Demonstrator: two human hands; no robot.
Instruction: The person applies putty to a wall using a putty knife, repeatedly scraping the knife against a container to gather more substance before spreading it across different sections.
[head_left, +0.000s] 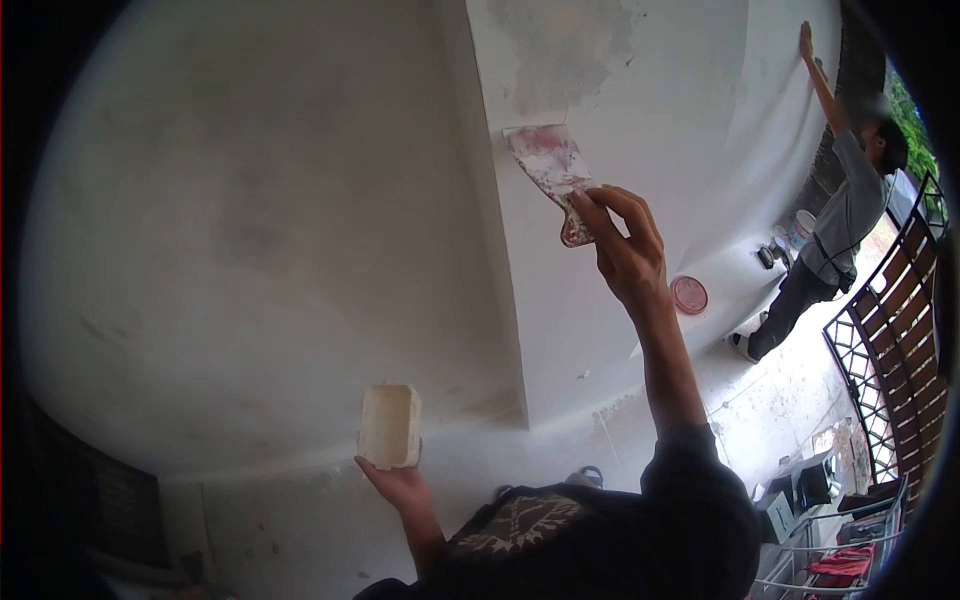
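Observation:
My right hand is raised and closed around the handle of a putty knife, its wide blade smeared with white and reddish material. The blade's edge overlaps the white wall near its corner, just below a grey patch. Lower down, my left hand holds a small off-white rectangular tub from beneath. The tub's open side faces me, and its inside looks pale, with residue on the walls. Most of the left fingers are hidden behind it.
Further right, another person reaches one arm up to the wall. A round reddish lid and a bucket are near the wall's foot. A slatted gate, boxes and a drying rack line the right side.

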